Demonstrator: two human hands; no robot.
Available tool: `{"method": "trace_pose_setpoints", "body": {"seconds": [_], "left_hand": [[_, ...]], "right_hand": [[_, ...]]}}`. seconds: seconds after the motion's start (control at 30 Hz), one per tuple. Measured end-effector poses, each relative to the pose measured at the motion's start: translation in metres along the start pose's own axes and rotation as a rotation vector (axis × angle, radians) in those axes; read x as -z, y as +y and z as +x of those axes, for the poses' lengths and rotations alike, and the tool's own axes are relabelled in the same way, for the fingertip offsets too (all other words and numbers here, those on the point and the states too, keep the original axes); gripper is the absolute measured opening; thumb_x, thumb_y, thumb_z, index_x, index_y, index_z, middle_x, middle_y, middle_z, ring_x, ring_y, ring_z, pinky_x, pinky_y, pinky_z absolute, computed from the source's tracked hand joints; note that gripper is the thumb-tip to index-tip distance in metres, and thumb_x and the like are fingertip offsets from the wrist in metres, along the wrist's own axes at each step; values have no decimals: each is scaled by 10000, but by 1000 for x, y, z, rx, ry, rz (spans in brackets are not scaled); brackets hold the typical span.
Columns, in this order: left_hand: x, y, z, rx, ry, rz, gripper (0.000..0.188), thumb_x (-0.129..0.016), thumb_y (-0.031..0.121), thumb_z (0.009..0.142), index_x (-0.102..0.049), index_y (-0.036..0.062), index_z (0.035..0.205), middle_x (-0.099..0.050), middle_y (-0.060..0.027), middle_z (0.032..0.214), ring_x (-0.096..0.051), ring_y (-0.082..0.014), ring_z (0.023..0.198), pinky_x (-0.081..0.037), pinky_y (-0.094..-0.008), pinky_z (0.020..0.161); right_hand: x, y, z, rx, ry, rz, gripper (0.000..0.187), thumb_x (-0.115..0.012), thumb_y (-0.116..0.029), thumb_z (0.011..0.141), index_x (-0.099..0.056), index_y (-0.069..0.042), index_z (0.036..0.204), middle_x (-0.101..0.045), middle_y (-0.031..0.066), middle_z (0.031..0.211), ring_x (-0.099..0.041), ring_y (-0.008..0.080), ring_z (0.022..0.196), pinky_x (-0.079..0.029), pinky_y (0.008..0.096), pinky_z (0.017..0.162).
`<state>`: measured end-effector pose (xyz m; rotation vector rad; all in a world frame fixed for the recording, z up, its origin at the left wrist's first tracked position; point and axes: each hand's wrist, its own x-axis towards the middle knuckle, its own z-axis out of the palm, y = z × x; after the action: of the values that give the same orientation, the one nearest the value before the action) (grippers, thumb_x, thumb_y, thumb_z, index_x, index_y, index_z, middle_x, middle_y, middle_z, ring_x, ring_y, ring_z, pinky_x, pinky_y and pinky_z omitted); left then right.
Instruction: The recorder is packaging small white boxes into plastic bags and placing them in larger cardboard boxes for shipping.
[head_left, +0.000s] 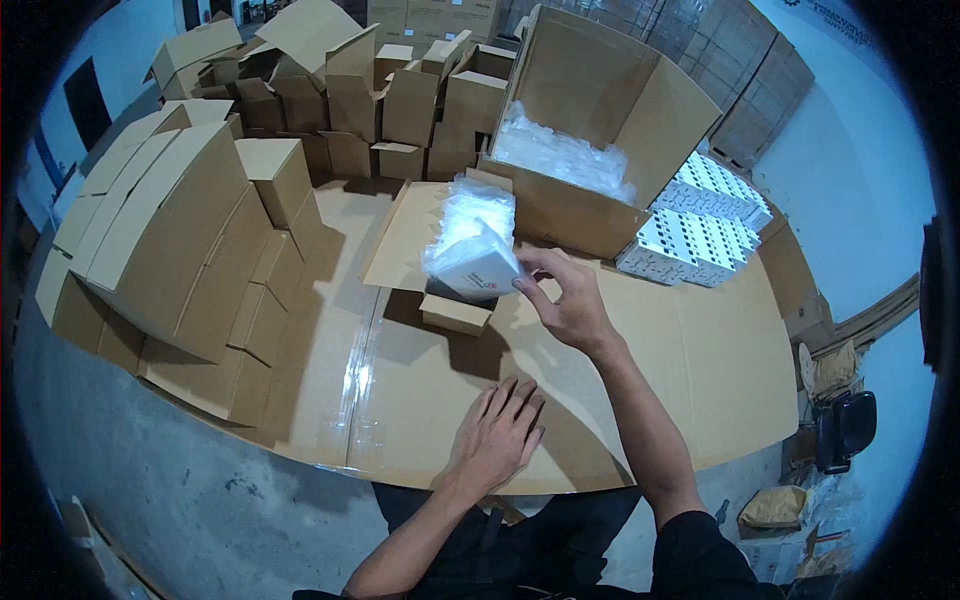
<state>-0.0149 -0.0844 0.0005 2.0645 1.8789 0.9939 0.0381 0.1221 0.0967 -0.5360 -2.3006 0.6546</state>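
My right hand (568,302) reaches forward and pinches the right corner of a white packet in clear plastic (480,268) between thumb and fingers. That packet stands tilted at the near end of a row of similar plastic-wrapped packets (475,212). The row fills a small open cardboard box (455,315), whose flaps are folded outward. My left hand (500,432) lies palm down on the cardboard-covered table (410,420), fingers stretched out, holding nothing. It rests near the front edge, apart from the box.
Behind the small box stands a large open carton (570,215) with clear plastic wrapping inside. White boxes with dark dots (690,245) are stacked to its right. Opened cardboard boxes (180,250) line the left side, and more boxes (350,100) stand along the back.
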Motion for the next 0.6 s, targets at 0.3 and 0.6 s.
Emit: {"method": "trace_pose_setpoints", "body": {"seconds": [0.3, 0.6], "left_hand": [[0, -3, 2, 12, -35, -21, 404, -666, 259, 927, -634, 42, 1266, -523, -127, 1415, -421, -339, 1383, -330, -488, 1179], [-2, -5, 1, -4, -22, -36, 393, -662, 259, 935, -640, 35, 1257, -526, -130, 1412, -407, -346, 1397, -317, -488, 1189]], "right_hand": [[3, -43, 23, 102, -207, -285, 232, -668, -47, 924, -628, 6, 1146, -655, 184, 1028, -652, 389, 928, -524, 465, 795], [-25, -36, 21, 106, -387, -384, 239, -677, -102, 927, -643, -11, 1146, -662, 182, 1034, -652, 381, 954, -532, 472, 819]]}}
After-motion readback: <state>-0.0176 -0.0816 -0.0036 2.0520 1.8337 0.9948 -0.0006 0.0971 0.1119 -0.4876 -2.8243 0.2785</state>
